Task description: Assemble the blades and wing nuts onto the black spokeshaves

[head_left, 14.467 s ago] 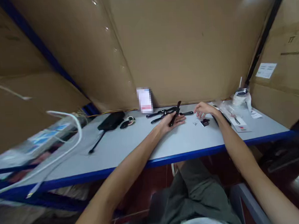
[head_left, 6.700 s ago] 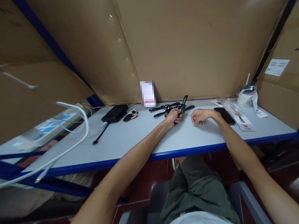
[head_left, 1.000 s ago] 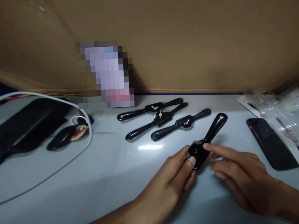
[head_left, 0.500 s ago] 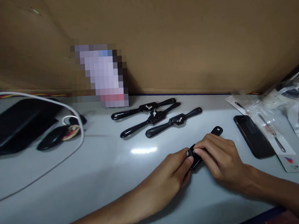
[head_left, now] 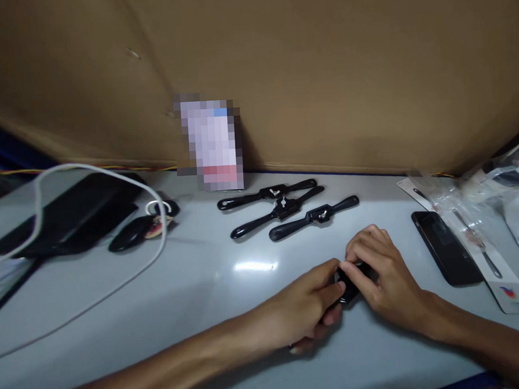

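A black metal spokeshave (head_left: 348, 289) is held low over the table, mostly covered by fingers. My left hand (head_left: 306, 308) is closed around its near side, thumb on the body. My right hand (head_left: 383, 278) is closed too, thumb and fingers pinched at the top of the body. What small part those fingertips grip is hidden. Beyond my hands lie three more spokeshaves with silvery wing screws: a rear one (head_left: 242, 201), a middle one (head_left: 256, 223) touching or nearly touching it, and a front one (head_left: 290, 229).
To the right are a black phone (head_left: 445, 248) and a packaged tool on a card (head_left: 505, 271) under clear plastic. At left, a white cable (head_left: 131, 276) loops past a black mouse (head_left: 130, 235) and a black case (head_left: 69, 219). A cardboard wall (head_left: 323, 81) closes off the back.
The view has shifted a little to the left. My right hand has rotated, fingers more raised and bunched, now covering the spokeshave's far handle. My left hand keeps its hold.
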Available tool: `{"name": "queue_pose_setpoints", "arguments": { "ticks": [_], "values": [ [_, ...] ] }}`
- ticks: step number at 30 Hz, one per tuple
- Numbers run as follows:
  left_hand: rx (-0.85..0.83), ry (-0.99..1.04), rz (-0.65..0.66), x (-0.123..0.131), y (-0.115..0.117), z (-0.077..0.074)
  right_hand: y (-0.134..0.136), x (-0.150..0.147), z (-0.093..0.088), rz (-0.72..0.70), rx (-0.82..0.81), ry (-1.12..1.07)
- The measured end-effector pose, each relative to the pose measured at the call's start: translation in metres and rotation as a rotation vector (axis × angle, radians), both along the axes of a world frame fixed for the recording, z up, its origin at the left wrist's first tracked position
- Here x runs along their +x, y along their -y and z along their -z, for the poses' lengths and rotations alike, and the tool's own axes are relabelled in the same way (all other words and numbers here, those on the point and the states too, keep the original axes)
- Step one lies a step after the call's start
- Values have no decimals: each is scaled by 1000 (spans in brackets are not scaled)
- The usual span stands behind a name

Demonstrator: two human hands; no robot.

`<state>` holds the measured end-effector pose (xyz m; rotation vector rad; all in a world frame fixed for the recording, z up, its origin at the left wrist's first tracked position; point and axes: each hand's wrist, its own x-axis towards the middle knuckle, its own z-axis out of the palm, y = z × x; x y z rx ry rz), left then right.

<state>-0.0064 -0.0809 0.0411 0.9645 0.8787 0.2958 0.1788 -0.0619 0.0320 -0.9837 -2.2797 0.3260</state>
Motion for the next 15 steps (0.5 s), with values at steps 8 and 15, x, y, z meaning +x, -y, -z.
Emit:
{"name": "queue_pose_setpoints", "arguments": {
  "ticks": [8, 15],
  "values": [
    [-121, 116, 19, -5, -4, -1, -1, 10, 8, -172, 95, -153],
    [-100, 97, 131, -8, -10, -7, -4, 26, 14, -278, 367, -60]
  ]
}}
